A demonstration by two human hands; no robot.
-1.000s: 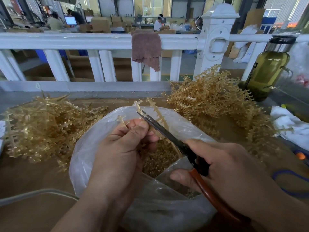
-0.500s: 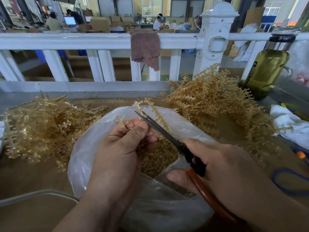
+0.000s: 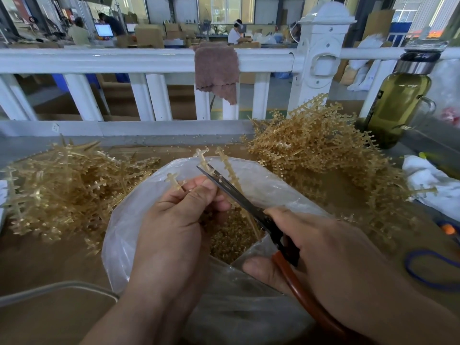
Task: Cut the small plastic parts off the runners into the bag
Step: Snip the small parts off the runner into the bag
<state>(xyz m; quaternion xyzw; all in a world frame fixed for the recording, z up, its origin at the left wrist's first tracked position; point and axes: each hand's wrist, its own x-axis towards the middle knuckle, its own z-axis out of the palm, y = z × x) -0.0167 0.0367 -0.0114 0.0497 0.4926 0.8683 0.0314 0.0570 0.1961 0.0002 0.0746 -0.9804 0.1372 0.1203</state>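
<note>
— Workshop tabletop (image 3: 49, 260): what's happening?
— Left hand (image 3: 174, 220) pinches a runner (image 3: 202, 158) over the bag (image 3: 273, 188); right hand (image 3: 323, 250) grips scissors (image 3: 236, 192), blades now edged farther up it. Another part should drop.

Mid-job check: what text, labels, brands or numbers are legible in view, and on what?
No text is legible.
Dark label on the green bottle: print too blurred to read.
Small sticker on the white railing: too small to read.
Monitor in the background: screen too small to read.
</note>
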